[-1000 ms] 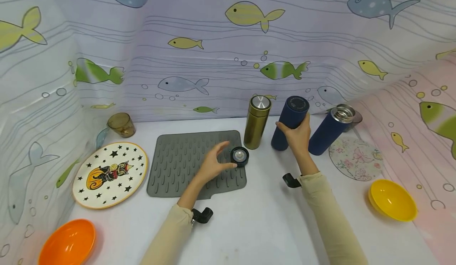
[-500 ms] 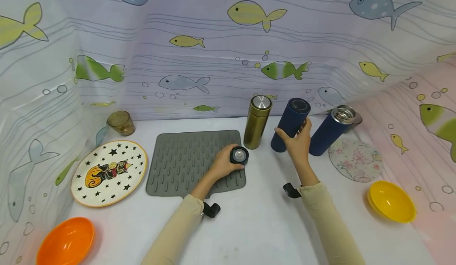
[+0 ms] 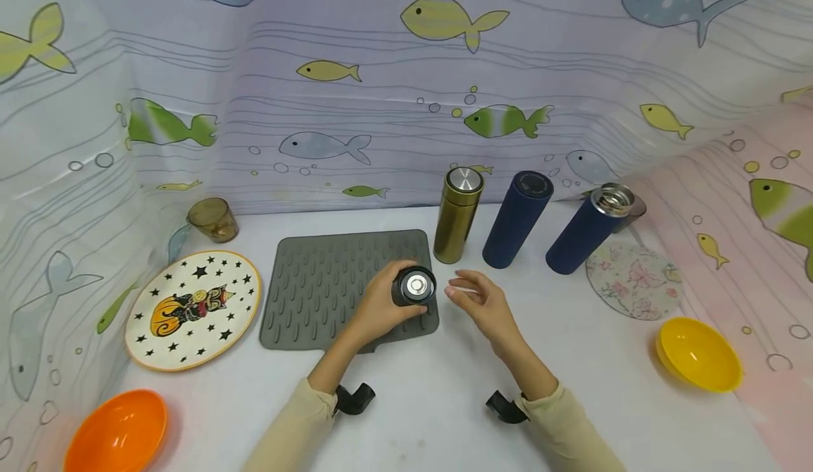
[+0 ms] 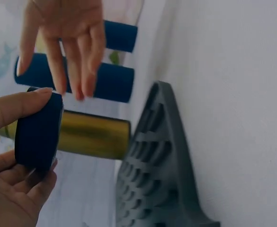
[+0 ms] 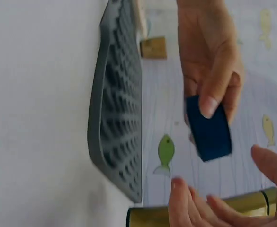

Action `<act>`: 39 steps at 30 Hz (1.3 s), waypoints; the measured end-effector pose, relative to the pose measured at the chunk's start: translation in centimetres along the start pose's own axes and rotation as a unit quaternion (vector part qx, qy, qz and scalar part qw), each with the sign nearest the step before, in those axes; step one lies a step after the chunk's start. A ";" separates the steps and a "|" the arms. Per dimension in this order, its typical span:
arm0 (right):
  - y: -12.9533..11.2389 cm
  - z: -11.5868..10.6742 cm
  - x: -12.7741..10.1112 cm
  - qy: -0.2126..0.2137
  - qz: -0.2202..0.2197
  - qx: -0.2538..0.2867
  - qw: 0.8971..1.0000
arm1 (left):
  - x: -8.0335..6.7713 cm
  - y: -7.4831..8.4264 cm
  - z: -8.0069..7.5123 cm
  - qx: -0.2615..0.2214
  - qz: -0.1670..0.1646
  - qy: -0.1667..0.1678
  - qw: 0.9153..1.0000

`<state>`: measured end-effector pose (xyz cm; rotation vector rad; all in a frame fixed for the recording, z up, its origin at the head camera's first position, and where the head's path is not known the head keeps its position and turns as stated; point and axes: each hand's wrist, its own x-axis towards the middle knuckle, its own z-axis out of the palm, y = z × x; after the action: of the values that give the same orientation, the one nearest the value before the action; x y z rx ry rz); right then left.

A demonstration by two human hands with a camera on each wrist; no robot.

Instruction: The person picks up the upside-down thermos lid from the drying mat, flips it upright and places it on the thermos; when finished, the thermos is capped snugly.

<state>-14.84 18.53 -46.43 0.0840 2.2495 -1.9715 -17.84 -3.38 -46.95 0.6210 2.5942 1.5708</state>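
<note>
My left hand (image 3: 380, 301) grips a dark blue flask lid (image 3: 416, 286), lifted above the grey mat, its underside facing up in the head view. In the left wrist view the thumb presses on the side of the lid (image 4: 40, 133), with fingers below. My right hand (image 3: 488, 311) is just right of the lid, apart from it, fingers loosely bent and holding nothing. Behind the hands stand a gold flask (image 3: 454, 221) with a silver top and a capped navy flask (image 3: 516, 221). Farther right is an uncapped navy flask (image 3: 581, 236) with a bare steel mouth.
A grey ribbed mat (image 3: 317, 281) lies under the left hand. To the left are a cat-patterned plate (image 3: 235, 331), an amber cup (image 3: 216, 219) and an orange bowl (image 3: 121, 430). At right are a floral round plate (image 3: 635, 281) and a yellow bowl (image 3: 699, 355).
My left hand closed round the lid and raised it off the mat. My right hand let go of the capped navy flask and came left and nearer, beside the lid.
</note>
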 end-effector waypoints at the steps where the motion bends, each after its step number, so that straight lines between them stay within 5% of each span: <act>1: -0.1 0.3 -0.1 -0.029 0.013 0.016 0.999 | -0.4 0.4 -0.2 0.002 0.007 -0.001 1.000; 8: -0.7 1.4 -0.8 -0.171 0.032 0.113 0.978 | -2.6 2.6 -1.3 0.017 0.056 -0.016 0.998; 14: -0.7 1.7 -1.0 -0.213 0.045 0.181 0.959 | -3.6 3.1 -1.7 0.029 0.074 -0.024 0.997; 18: -0.8 2.0 -1.4 -0.202 0.047 0.195 0.959 | -4.1 2.9 -1.9 0.024 0.072 -0.035 0.996; 22: -1.0 2.4 -2.1 -0.149 0.023 0.152 0.977 | -4.4 2.3 -2.3 -0.007 0.053 -0.051 0.997; 25: -1.2 2.7 -2.5 -0.097 -0.030 0.093 0.990 | -4.5 1.8 -2.9 -0.039 0.032 -0.055 0.997; 28: -1.1 2.9 -2.8 -0.054 -0.132 0.010 0.990 | -4.4 1.5 -3.6 -0.066 0.014 -0.058 0.996; 31: -0.9 2.9 -2.9 -0.015 -0.263 -0.088 0.961 | -4.3 1.3 -4.2 -0.101 0.005 -0.072 0.992; 35: -0.7 2.6 -2.7 0.012 -0.416 -0.191 0.889 | -4.2 1.1 -4.8 -0.131 0.002 -0.097 0.987; 39: -0.6 2.2 -2.7 0.006 -0.516 -0.252 0.819 | -4.0 1.2 -5.1 -0.142 0.002 -0.116 0.983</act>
<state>-12.12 16.43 -45.76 -1.4584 3.0566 -1.4914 -14.98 -8.63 -44.10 0.7310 2.1544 1.7101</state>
